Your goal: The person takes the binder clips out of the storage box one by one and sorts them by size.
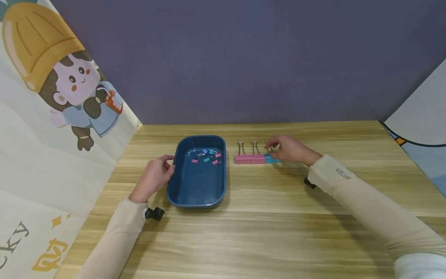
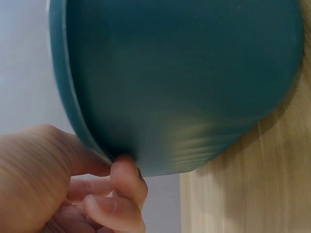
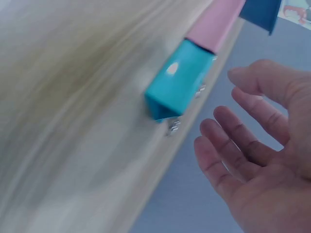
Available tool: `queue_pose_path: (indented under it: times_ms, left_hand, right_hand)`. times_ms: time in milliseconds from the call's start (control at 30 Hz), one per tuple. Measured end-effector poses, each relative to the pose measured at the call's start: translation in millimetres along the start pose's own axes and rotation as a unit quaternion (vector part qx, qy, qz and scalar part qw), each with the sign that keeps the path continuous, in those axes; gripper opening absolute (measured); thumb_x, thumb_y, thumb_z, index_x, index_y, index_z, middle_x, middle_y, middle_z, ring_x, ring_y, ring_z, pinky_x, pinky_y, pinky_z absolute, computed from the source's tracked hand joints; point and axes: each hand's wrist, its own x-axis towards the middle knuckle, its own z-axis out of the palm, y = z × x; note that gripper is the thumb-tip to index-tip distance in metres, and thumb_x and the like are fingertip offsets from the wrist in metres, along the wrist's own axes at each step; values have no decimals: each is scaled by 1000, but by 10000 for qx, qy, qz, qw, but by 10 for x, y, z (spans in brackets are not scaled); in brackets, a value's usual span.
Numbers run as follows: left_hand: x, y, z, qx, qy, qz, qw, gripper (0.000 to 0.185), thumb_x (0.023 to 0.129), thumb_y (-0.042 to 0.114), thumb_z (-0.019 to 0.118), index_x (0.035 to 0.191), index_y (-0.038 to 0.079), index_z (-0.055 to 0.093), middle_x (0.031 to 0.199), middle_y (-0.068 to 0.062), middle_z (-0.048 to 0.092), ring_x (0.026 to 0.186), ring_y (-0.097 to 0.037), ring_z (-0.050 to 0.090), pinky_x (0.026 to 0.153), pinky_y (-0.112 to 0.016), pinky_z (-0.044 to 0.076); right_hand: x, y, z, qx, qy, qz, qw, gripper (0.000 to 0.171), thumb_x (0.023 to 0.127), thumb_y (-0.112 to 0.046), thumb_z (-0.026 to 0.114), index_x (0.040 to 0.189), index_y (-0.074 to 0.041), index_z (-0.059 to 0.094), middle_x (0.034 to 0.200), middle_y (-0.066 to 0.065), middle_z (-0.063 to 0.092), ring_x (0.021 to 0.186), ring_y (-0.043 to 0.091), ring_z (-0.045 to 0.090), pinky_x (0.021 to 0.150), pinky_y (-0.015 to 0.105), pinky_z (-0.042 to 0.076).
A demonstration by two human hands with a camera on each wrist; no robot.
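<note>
A teal binder clip [image 1: 271,159] sits on the wooden table [image 1: 278,217] at the right-hand end of a short row, butted against two pink binder clips [image 1: 249,159], with their wire handles standing up at 12 o'clock. It looks small and light, a stiff sprung steel body with a glossy painted face that would likely slip under a fingertip — the surer hold is probably across its two flat sides or on the wire loops, which should give leverage against the spring. The right hand [image 1: 290,149] hovers just at 3 o'clock of that clip, forearm reaching in from 4 o'clock; in the right wrist view its fingers [image 3: 243,141] are spread and relaxed, gripping nothing, the clip [image 3: 179,80] close by but apart. At 9 o'clock of the row lies a dark blue tray [image 1: 181,195] holding a scatter of little coloured clips [image 1: 208,155] near its far end. The left hand [image 1: 153,176] rests against the tray's left rim — thumb and curled fingers [image 2: 127,177] pinch the edge [image 2: 77,121]
</note>
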Motion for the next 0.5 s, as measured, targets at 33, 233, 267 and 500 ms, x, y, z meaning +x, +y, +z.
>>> queue_pose_path:
  times_ms: [33,233,267,500]
  left_hand:
    - [1,-2,-1,-10,-7,-1,10000,35,91,6,58,123,-9,55,73,-8,60,53,-15,52,51,-31,45]
    - [-1,-3,-3,-59,-46,-17,10000,36,91,6,58,123,-8,54,73,-8,60,54,-16,52,51,-30,45]
    - [-2,-1,-4,-63,-47,-19,10000,36,91,6,58,123,-8,54,73,-8,60,54,-16,52,51,-29,45]
    - [-2,-1,-3,-108,-48,-15,9999,36,91,6,58,123,-9,54,74,-8,60,54,-16,52,50,-29,45]
  right_hand:
    - [5,-29,-9,-14,28,-50,10000,34,85,-8,67,118,-2,63,117,13,59,107,32,54,84,46,46]
    - [42,-283,-28,-217,225,-406,9987,31,84,-10,70,114,-5,66,110,10,63,99,27,58,81,43,48]
    - [50,-327,-27,-258,244,-469,9983,31,83,-11,71,113,-5,66,110,9,63,98,25,58,81,42,48]
    - [130,-610,-19,-279,201,-706,9969,28,85,-13,70,113,-9,66,110,6,63,99,23,58,82,40,48]
